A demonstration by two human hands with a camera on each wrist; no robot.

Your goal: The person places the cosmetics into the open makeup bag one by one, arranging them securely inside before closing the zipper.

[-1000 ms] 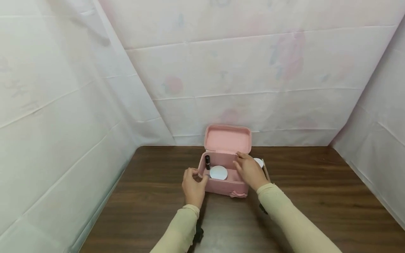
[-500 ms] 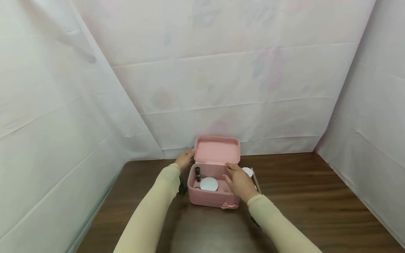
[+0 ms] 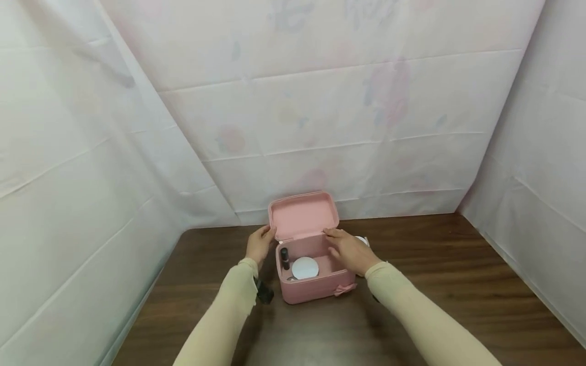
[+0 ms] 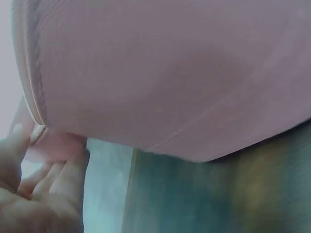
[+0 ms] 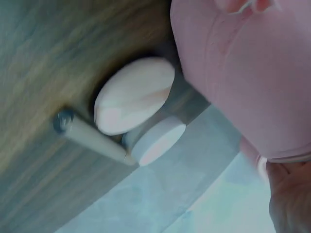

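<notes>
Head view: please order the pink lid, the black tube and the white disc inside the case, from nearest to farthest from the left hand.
1. Pink lid: the left hand touches its left edge.
2. Black tube: inside the case, at its left wall.
3. White disc: inside, right of the tube.

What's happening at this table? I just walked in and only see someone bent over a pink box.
A person has both hands on a small pink case standing open on a wooden table. The left hand touches the left edge of the raised lid; the right hand rests at the case's right rear rim. Inside are a round white compact and a dark tube. Beside the case, on the right, lie a white puff, a white disc and a slim stick.
</notes>
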